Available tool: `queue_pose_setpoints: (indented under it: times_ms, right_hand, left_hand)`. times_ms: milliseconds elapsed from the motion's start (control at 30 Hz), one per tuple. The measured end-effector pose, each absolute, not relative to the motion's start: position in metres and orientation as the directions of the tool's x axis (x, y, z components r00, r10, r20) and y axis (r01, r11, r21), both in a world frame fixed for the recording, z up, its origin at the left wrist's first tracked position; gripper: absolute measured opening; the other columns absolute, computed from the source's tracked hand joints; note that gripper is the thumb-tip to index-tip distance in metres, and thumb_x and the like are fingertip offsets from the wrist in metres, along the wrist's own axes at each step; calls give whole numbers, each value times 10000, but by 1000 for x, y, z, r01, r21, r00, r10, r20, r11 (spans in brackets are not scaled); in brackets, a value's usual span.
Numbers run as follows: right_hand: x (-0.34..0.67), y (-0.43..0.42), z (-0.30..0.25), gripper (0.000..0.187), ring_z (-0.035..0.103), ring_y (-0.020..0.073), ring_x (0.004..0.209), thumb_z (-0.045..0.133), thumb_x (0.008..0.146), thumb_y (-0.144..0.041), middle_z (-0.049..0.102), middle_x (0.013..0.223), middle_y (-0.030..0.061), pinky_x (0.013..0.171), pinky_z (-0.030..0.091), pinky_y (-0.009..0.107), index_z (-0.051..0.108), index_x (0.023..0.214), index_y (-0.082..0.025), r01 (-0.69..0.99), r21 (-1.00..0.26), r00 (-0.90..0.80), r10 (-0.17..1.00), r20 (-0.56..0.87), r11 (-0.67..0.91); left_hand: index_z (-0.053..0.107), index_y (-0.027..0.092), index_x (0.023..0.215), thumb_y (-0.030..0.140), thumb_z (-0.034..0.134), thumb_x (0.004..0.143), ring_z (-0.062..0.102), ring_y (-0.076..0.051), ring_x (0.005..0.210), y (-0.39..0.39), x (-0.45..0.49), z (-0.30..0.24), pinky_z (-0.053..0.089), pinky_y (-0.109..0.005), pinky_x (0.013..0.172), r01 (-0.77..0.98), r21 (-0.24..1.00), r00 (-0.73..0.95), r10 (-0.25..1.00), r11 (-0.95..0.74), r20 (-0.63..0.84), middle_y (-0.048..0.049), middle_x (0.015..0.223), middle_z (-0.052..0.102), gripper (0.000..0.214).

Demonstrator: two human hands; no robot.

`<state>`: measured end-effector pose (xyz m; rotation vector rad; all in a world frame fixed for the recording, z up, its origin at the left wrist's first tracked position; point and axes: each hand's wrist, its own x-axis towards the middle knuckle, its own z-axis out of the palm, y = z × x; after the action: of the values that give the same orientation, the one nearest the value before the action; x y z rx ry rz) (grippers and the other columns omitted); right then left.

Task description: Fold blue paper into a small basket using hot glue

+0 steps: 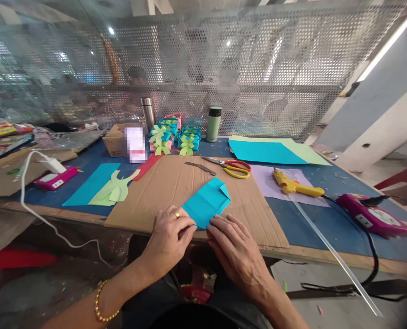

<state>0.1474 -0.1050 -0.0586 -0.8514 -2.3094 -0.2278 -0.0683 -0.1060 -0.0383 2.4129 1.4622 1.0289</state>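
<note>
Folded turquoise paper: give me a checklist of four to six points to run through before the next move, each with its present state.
1. Folded turquoise paper lying on the cardboard sheet: ok.
2. Left hand at the paper: ok, thumb and forefinger at its near left edge.
3. Right hand at the paper: ok, fingertips at its near right edge.
4. Fold at the paper's far right corner pressed flat: not ok, it looks slightly raised, with a shadow.
5. Scissors apart from the paper: ok, they lie beyond it.
6. Yellow glue gun cool: cannot tell.
</note>
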Motion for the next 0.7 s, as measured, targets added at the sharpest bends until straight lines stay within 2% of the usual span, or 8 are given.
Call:
queue_pose_setpoints:
  times_ms: [200,333,700]
  right_hand:
    - [149,-105,-63,316,598,257,1231,521,975,-145,685,1242,129,1073,465,513,565,1287,-157,629,-67,-554,508,659,774]
    - [150,-105,-63,353,596,253,1224,508,983,-160,676,1258,134,1070,456,508,539,1335,-151,635,-73,-565,527,635,769]
    - [146,-106,-60,356,601,254,1185,522,971,-167,677,1204,126,1056,452,484,581,1322,-160,654,-15,-577,512,637,756]
  left_hand:
    - [570,205,838,207,471,978,530,-265,906,-99,-54,-34,372,-406,765,867,344,208,889,-361,409,-57,879,633,171]
    - [545,214,871,198,503,966,537,-248,865,-96,-52,-35,362,-388,750,873,352,193,902,-338,387,-37,853,628,105]
    - [501,212,812,167,521,956,515,-244,851,-91,-51,-38,381,-376,760,861,378,173,896,-340,410,-42,836,608,152]
